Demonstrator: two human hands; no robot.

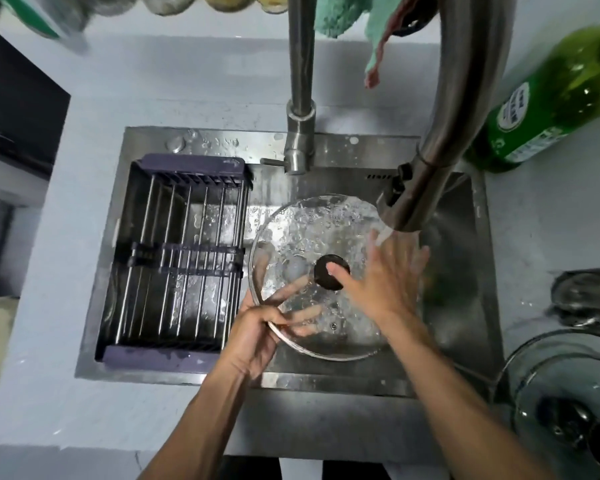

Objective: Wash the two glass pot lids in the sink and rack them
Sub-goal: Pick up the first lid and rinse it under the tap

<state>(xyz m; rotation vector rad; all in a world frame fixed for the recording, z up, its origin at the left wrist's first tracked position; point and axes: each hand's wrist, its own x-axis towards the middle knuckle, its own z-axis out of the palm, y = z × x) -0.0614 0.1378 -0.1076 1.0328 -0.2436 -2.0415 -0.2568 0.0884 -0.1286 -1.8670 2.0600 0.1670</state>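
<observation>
From the head camera, looking straight down, the steel sink [465, 306] is our landmark. Over its middle sits a glass pot lid [302, 237], wet and beaded with water, its dark round knob [326, 277] facing up. The left hand [253, 336] has it by the near-left rim, thumb on top and fingers curled underneath, showing through the glass. The right hand [381, 275] lies spread and flat on the lid's right half, fingers straight, thumb tip touching the knob. Water falls from the faucet spout [426, 188] onto those fingers, at the far-right part of the basin.

In the sink's left part a dark-framed drying rack [174, 258] with metal bars spans the basin, nothing on it that I can make out. Behind the sink, the faucet's upright pipe [300, 81] rises from the back ledge, and green and pink cloths [371, 36] hang at the top of the view. To the far right of the sink a green bottle [548, 102] stands on the white counter [49, 306]. Near right of the sink, on that counter, the second glass lid [551, 372] rests with a dark knob, partly cut off by the frame edge. Just beyond it lies something dark and shiny [582, 292], too blurred to identify.
</observation>
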